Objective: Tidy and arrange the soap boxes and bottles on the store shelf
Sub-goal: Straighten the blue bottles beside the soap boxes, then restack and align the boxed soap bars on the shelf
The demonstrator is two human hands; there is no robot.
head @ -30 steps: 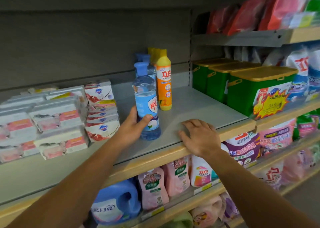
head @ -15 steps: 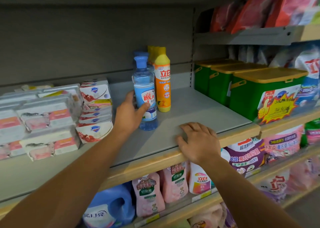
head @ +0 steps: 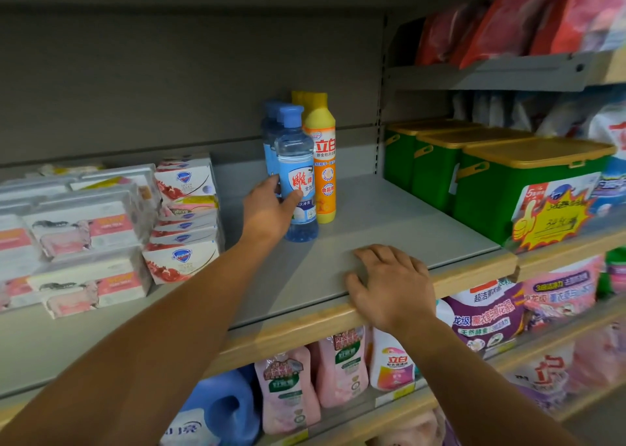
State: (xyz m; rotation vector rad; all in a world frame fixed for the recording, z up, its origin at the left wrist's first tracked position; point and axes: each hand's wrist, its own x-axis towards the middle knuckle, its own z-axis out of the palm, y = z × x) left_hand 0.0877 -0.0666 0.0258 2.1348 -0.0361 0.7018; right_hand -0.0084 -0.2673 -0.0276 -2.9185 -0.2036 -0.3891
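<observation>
A clear blue bottle [head: 295, 161] with a blue cap stands upright on the grey shelf [head: 389, 222]. My left hand [head: 269, 208] grips its lower left side, thumb across the label. A second blue bottle [head: 269, 130] stands right behind it, mostly hidden. To their right, touching, stands an orange and yellow bottle [head: 323, 161] with another yellow-capped one behind. Soap boxes [head: 184, 215] are stacked at the left, with paler pink-labelled boxes [head: 78, 228] further left. My right hand [head: 389, 286] rests flat on the shelf's wooden front edge.
Green tubs with yellow lids [head: 501, 177] fill the shelf to the right past a vertical divider. Red bags [head: 508, 18] sit on the shelf above. Pink and white refill pouches [head: 305, 384] and a blue jug [head: 216, 408] stand on the shelf below.
My left hand has pushed the blue bottle back along the shelf until it stands beside the orange bottle and in front of the other blue one. My right hand stays on the edge.
</observation>
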